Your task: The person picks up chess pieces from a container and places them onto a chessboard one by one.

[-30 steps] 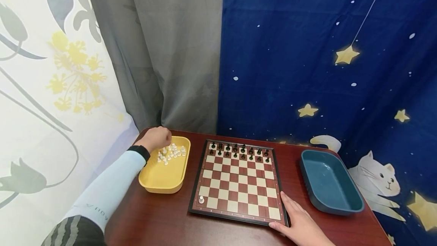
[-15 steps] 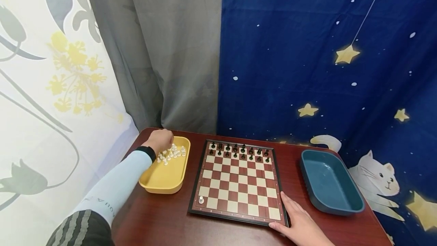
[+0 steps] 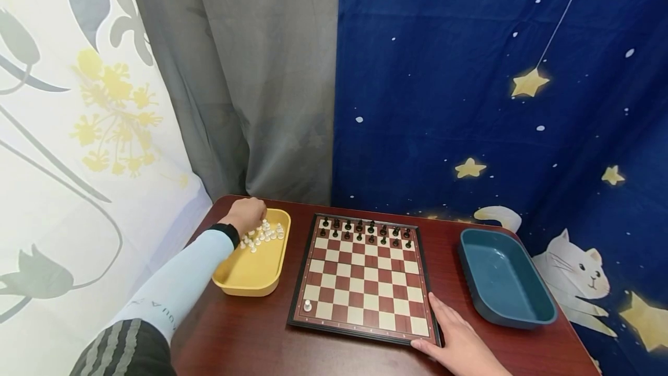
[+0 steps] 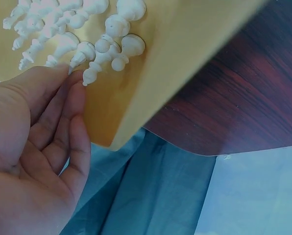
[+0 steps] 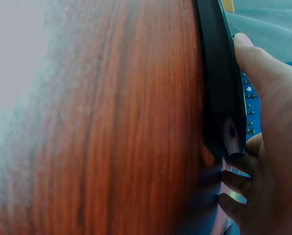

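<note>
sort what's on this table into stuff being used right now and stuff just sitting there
In use: left hand reaching into the white pieces in the yellow tray; right hand steadying the board.

Lying about: blue tray; black pieces; lone white piece.

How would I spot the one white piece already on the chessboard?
Find the chessboard in the middle of the table. The white piece stands alone in its near left corner, whereas all the dark pieces crowd the far edge.

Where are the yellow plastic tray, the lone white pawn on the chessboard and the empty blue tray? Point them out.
yellow plastic tray (image 3: 250, 274), head view, bare floor near its front.
lone white pawn (image 3: 308, 305), head view, its body.
empty blue tray (image 3: 501, 277), head view, inner floor.
</note>
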{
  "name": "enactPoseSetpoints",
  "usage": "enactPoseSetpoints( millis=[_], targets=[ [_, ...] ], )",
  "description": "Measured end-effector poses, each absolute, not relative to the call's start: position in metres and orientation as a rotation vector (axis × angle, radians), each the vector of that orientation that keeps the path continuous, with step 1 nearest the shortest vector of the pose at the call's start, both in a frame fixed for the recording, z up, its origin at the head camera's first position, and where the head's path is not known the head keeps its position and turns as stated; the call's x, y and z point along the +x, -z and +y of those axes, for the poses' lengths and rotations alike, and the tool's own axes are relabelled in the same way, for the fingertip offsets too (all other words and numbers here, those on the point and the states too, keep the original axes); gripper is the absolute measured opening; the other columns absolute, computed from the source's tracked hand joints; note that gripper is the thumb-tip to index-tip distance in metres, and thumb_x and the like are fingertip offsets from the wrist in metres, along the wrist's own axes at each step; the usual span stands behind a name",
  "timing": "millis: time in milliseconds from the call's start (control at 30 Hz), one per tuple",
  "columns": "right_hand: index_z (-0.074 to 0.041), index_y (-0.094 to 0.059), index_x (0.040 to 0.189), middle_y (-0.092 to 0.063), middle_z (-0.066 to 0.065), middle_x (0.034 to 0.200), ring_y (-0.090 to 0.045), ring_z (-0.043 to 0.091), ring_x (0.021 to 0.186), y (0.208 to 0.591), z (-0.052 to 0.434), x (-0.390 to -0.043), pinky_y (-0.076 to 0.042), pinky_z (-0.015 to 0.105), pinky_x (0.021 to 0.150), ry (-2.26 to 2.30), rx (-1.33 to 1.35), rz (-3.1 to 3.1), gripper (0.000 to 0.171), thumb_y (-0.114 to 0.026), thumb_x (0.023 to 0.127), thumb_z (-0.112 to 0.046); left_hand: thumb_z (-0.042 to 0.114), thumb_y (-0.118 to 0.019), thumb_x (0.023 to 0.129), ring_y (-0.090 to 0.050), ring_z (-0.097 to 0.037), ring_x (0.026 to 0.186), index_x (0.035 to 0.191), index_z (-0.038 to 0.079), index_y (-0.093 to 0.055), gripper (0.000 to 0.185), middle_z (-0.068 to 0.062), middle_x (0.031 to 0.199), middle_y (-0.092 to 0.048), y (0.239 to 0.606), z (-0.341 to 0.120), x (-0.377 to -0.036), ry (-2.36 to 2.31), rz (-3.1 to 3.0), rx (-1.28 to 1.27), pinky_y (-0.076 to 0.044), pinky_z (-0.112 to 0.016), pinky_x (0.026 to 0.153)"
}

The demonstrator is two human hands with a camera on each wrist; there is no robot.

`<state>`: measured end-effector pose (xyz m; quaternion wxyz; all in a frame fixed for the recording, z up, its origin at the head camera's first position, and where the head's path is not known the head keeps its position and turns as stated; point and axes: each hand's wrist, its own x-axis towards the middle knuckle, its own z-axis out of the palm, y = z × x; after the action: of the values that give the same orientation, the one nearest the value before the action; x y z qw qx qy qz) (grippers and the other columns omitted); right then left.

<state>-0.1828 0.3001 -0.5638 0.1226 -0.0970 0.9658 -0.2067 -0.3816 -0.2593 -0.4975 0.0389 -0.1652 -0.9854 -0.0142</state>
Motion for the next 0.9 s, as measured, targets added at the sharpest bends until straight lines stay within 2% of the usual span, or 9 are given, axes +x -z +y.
enactPoseSetpoints(
  millis=[333,400,633,900],
  targets=[
    [0.003,-0.030,0.171,-0.045,0.030,0.166,-0.046,0.051,0.151,0.563,0.301,-0.182,-0.043,0.070,0.115,0.613,-0.296,2.821,0.129,-0.075,0.086,-0.082,0.002,-0.074,0.095,-0.048,-0.022,0.065,0.067,0.017,-0.058,0.036,0.000,0.066,-0.046,0.485,-0.264,-0.378,0.155,-3.050,-0.463,-0.044,-0.039,0.066],
    [0.003,-0.030,0.171,-0.045,0.030,0.167,-0.046,0.051,0.151,0.563,0.302,-0.182,-0.043,0.070,0.116,0.615,-0.299,2.822,0.129,-0.075,0.086,-0.082,0.003,-0.075,0.095,-0.050,-0.023,0.066,0.068,0.015,-0.062,0.032,-0.002,0.066,-0.048,0.478,-0.267,-0.377,0.233,-3.065,-0.416,-0.045,-0.039,0.067],
    [0.002,-0.030,0.172,-0.045,0.029,0.167,-0.046,0.051,0.151,0.565,0.303,-0.181,-0.042,0.071,0.116,0.613,-0.310,2.842,0.132,-0.073,0.084,-0.086,0.009,-0.081,0.097,-0.063,-0.028,0.083,0.098,0.010,-0.080,0.001,-0.005,0.088,-0.070,0.452,-0.273,-0.363,0.446,-3.008,-0.337,-0.057,-0.044,0.077],
    [0.001,-0.030,0.172,-0.044,0.028,0.168,-0.045,0.051,0.152,0.565,0.303,-0.181,-0.042,0.072,0.115,0.622,-0.309,2.847,0.133,-0.072,0.083,-0.088,0.014,-0.083,0.099,-0.071,-0.019,0.091,0.108,0.016,-0.083,0.009,0.003,0.097,-0.077,0.431,-0.253,-0.321,0.516,-2.868,-0.621,-0.061,-0.047,0.086]
  ],
)
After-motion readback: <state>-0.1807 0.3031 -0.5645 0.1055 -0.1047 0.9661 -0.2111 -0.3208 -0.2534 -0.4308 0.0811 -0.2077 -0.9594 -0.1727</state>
